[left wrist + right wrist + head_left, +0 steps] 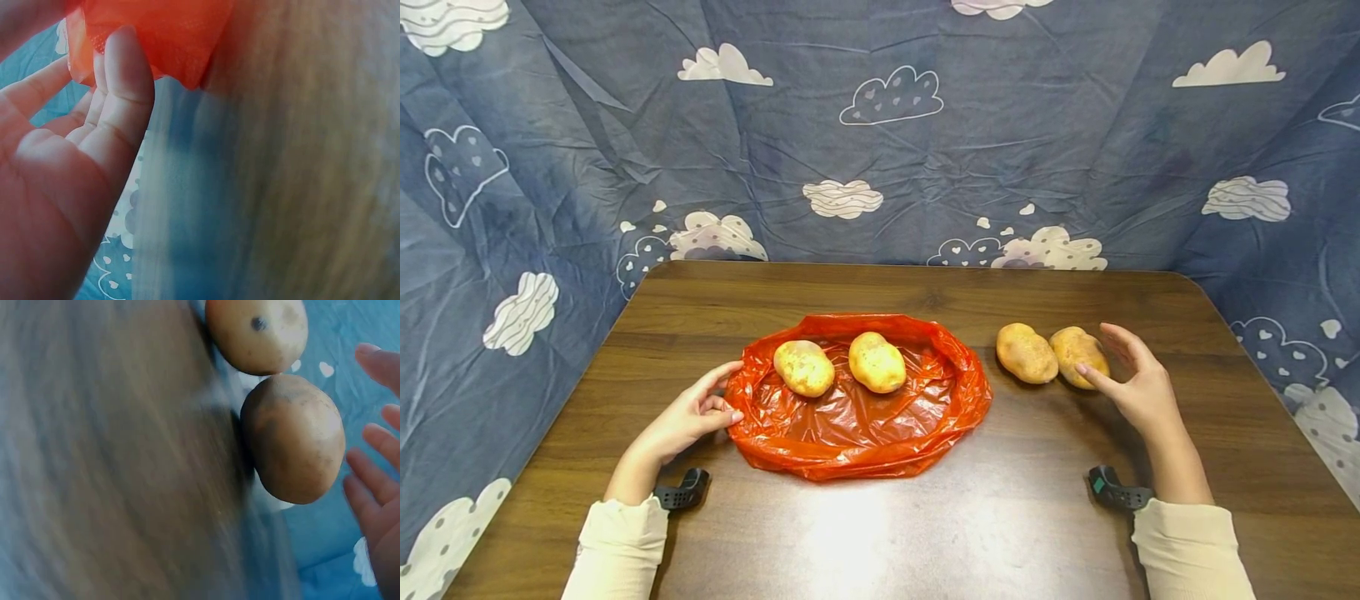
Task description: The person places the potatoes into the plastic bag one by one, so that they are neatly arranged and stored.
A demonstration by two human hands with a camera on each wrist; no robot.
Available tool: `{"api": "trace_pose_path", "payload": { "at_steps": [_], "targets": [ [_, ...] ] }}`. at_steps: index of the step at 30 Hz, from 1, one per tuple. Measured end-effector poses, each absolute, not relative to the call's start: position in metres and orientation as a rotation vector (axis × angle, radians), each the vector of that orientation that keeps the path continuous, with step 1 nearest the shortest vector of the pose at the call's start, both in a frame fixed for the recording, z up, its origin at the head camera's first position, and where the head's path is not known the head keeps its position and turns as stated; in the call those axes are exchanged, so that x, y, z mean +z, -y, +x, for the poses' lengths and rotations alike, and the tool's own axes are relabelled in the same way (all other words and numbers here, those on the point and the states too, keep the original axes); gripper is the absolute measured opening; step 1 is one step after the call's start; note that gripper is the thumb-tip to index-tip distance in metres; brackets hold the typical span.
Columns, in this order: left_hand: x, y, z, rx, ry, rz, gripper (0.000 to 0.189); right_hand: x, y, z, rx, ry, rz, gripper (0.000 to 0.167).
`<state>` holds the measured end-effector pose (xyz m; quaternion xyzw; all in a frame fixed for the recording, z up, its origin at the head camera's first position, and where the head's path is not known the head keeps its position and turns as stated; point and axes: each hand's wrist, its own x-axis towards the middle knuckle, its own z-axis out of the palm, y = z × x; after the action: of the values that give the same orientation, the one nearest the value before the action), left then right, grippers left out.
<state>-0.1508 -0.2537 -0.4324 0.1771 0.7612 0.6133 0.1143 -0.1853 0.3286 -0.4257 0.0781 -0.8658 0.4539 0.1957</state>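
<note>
Cream sleeves [619,550] sit nearest; I see the left hand [681,422] pinching a bag [857,461], the right hand [1146,396] loosely spread beside a potato [1077,350].

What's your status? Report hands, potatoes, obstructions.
Left hand pinching red plastic bag at rim. Right hand open beside rightmost potato. Two potatoes inside, two on wood-grain table. No obstruction visible.

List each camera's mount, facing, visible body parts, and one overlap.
Head: on the head, facing forward and down at table, red bag, four potatoes; left hand, right hand, sleeves show.
Left wrist: on that wrist, facing the left hand at the red bag; only that hand shows.
Right wrist: on that wrist, facing two potatoes; part of the right hand shows.
Head and right wrist share two potatoes beside the red bag.
</note>
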Motion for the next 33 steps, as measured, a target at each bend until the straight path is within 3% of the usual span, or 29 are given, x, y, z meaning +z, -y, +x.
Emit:
{"api": "trace_pose_path", "payload": {
  "at_steps": [33],
  "targets": [
    [-0.432, 0.254, -0.15, 1.818, -2.199, 0.556, 0.065, -0.452, -0.338, -0.187, 1.43, 2.529, 0.149, 0.069]
  ]
}}
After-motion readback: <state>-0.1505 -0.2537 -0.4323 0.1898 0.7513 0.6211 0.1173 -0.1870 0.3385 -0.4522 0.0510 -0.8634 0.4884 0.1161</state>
